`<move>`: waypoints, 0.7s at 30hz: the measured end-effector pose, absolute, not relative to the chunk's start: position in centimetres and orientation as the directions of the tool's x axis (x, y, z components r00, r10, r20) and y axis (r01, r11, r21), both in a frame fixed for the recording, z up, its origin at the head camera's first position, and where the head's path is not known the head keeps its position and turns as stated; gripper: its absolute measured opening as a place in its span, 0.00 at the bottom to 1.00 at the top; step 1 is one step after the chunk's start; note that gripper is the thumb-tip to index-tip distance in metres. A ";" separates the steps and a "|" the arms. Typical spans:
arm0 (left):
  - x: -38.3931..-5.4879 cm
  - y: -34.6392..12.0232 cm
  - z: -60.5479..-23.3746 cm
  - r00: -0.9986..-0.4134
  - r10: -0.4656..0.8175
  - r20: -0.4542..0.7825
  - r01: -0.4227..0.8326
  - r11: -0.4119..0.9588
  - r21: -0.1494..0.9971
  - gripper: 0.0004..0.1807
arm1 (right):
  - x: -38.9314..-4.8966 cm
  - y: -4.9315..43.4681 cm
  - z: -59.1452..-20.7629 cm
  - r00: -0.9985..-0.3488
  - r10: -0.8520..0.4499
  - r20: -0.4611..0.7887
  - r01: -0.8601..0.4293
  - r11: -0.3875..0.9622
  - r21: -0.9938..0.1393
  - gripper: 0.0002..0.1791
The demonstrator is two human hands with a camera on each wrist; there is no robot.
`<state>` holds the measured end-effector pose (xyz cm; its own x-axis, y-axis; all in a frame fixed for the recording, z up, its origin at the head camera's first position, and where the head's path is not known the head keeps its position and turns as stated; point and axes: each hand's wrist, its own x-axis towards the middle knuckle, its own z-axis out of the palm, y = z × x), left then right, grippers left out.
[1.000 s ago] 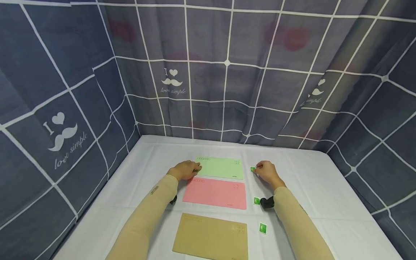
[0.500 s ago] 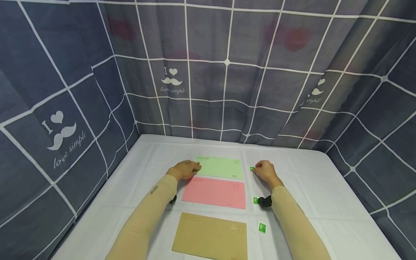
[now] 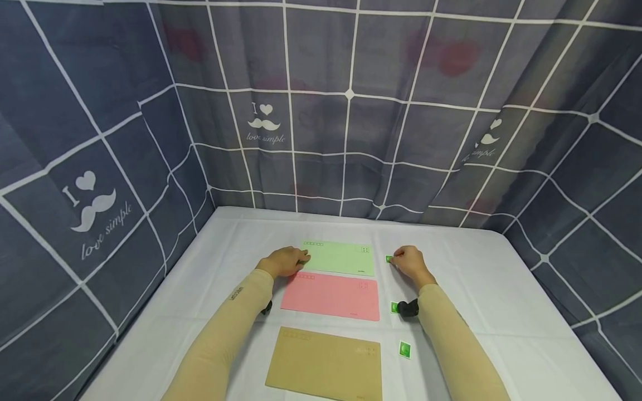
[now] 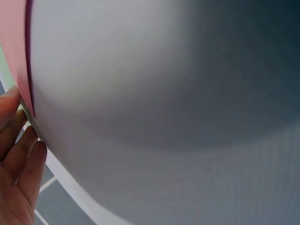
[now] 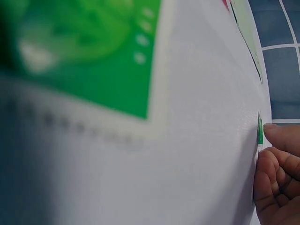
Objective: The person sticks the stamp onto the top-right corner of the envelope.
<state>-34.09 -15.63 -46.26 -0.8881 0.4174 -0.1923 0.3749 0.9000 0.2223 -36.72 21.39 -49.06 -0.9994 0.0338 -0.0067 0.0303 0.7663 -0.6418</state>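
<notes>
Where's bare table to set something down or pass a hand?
Free: the white table right of the right sleeve, out to the edge; left of the left sleeve; a narrow strip between the pink envelope and brown envelope. Crowded: the left hand at the green envelope, which nearly meets the pink one; the right hand at the far stamp.

At the right edge, the right hand (image 5: 280, 180) pinches a small green, white-bordered paper stamp (image 5: 260, 131) between thumb and curled fingers. A second green rectangular paper stamp (image 5: 89, 61) fills the upper left (blurred, being so close). A pale green paper envelope (image 5: 248, 35) shows upper right.
</notes>
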 end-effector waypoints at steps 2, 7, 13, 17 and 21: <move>-34.0 -15.6 -46.2 -0.889 0.416 -0.193 0.372 0.900 0.226 0.25 | -36.8 21.4 -49.1 -0.999 0.035 -0.003 0.029 0.769 -0.638 0.14; -33.8 -15.7 -46.1 -0.883 0.431 -0.186 0.387 0.893 0.231 0.25 | -36.9 21.2 -49.2 -0.998 0.056 -0.007 0.048 0.771 -0.635 0.13; -33.7 -15.7 -46.1 -0.886 0.424 -0.190 0.382 0.897 0.222 0.25 | -37.0 21.1 -49.2 -0.998 0.059 -0.002 0.047 0.773 -0.633 0.12; -33.6 -15.6 -46.0 -0.883 0.430 -0.190 0.387 0.894 0.225 0.25 | -36.9 21.0 -49.1 -0.998 0.064 -0.008 0.055 0.775 -0.629 0.11; -33.5 -15.6 -46.0 -0.880 0.435 -0.193 0.391 0.892 0.226 0.25 | -36.8 21.0 -49.2 -0.998 0.065 -0.012 0.058 0.779 -0.625 0.10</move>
